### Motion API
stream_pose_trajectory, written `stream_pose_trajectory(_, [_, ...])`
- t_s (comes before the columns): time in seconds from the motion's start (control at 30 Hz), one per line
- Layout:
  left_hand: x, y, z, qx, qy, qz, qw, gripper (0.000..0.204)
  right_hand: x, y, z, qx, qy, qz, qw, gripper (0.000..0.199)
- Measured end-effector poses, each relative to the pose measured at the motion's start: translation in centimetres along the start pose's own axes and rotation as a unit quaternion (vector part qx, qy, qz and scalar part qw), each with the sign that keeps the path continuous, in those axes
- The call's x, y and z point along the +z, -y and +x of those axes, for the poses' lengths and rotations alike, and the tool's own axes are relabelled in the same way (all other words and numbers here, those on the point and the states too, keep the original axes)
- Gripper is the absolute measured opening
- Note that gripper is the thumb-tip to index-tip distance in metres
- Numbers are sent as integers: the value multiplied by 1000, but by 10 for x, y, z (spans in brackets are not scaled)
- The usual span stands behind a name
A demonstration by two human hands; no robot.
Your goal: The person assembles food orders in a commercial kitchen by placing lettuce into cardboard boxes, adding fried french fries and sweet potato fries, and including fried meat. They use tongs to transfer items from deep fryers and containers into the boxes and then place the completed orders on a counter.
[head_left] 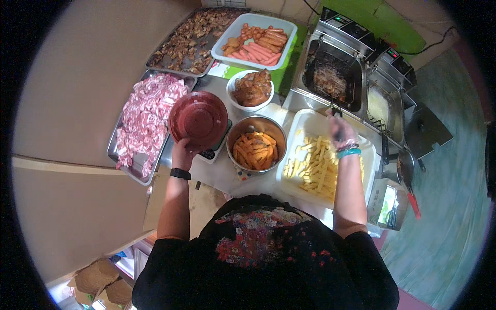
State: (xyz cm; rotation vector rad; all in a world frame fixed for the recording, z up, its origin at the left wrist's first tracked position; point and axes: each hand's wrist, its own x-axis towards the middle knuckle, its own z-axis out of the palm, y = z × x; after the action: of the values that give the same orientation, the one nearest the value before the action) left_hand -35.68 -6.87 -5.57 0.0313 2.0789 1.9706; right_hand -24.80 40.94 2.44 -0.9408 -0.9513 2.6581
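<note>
My left hand [184, 154] grips the near rim of a dark red round bowl [198, 119], which shows nothing inside. The bowl is over a small scale [209, 155], partly hiding it. My right hand [342, 133] is closed on a black handle [336, 110] that reaches into the left fryer [311, 77], where browned food bubbles in oil. Below that forearm, a white tub [290, 135] holds pale cut potato fries [315, 165]. Between my arms stands a steel pot [261, 122] of orange seasoned strips [254, 150].
Raw sliced meat fills a metal tray [148, 179] at left. Browned pieces cover a dark tray [153, 61] behind it. A white tub [289, 23] holds sausages; a white bowl [231, 95] holds marinated meat. A second fryer [398, 135] and a red-handled pan [405, 168] are at right.
</note>
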Motion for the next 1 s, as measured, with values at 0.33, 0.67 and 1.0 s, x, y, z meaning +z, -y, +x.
stream_pose_trajectory(0.33, [25, 9, -10, -151, -99, -169, 969, 50, 23, -11, -29, -25, -77, 85, 993, 50])
stream_pose_trajectory(0.67, [27, 21, 6, -124, -127, -30, 984, 52, -27, -63, -78, -197, -165, -114, 960, 32])
stream_pose_trajectory(1.0, [16, 17, 5, -141, -120, -30, 982, 52, -68, -147, -111, -330, -73, -531, 777, 19])
